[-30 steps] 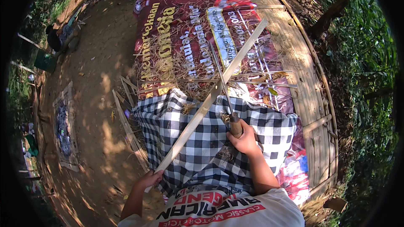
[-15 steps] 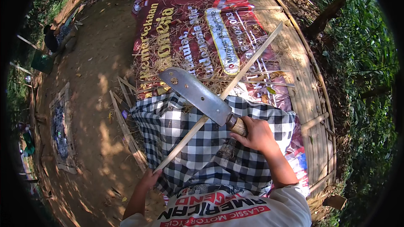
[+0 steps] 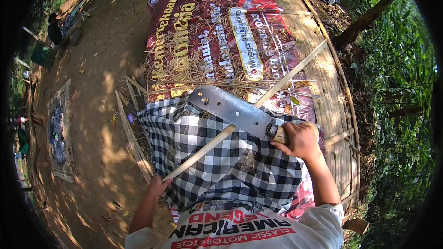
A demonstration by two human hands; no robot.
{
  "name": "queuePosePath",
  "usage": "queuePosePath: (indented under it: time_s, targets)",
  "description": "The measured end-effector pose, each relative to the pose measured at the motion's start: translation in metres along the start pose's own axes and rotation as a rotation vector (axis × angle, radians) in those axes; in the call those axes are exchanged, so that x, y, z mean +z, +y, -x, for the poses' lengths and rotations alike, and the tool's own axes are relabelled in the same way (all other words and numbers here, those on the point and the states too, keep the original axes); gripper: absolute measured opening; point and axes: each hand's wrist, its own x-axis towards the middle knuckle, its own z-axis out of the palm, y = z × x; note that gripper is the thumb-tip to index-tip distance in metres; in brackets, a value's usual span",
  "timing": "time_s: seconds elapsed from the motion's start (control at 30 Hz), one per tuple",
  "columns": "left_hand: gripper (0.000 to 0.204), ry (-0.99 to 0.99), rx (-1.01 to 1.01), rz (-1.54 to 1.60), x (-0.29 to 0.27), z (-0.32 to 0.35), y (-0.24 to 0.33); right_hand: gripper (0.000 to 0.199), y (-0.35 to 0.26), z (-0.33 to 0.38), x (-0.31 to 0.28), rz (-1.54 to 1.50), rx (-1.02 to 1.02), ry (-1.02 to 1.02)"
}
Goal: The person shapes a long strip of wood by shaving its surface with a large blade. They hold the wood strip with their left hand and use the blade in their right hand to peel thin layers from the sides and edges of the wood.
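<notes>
My right hand (image 3: 301,141) is wrapped round the wooden handle of a broad machete (image 3: 233,112), its blade pointing up and left with a few holes in it. Beneath the blade runs a long pale bamboo strip (image 3: 198,154), slanting from lower left to upper right. The blade crosses the strip near its middle; whether its edge bites into it I cannot tell. My left hand (image 3: 158,186) grips the strip's near end. Under both, a black-and-white checked cloth (image 3: 207,175) covers my lap.
A red printed banner (image 3: 184,32) strewn with fine shavings lies ahead on a bamboo platform (image 3: 330,97). Thin strips (image 3: 217,83) rest across it. Split bamboo pieces (image 3: 134,140) lie at my left on bare dirt. Farther left is a framed ash pit (image 3: 58,133); bushes grow at right.
The machete and my right hand have shifted right and slightly down along the strip. The strip's far end has swung right and down, while my left hand still holds its near end.
</notes>
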Motion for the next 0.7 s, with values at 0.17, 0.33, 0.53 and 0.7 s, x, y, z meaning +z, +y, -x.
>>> queuePosePath:
  time_s: [0.17, 0.33, 0.53, 0.7]
  targets:
    - [0.064, -0.088, -0.052, -0.032, -0.012, -0.002, 0.018, 0.052, 0.01, 0.005, -0.006, 0.031, -0.01, 0.007]
    - [0.062, -0.067, -0.153, -0.019, 0.011, -0.001, -0.024, 0.049, 0.054, 0.02, -0.04, 0.04, 0.495, 0.029]
    - [0.061, -0.094, -0.154, -0.032, 0.007, 0.01, -0.016, 0.034, 0.1, 0.057, -0.068, -0.105, 0.636, 0.389]
    - [0.06, -0.244, -0.282, 0.024, -0.018, 0.013, 0.031, 0.036, 0.062, 0.057, -0.051, -0.257, 0.648, 0.386]
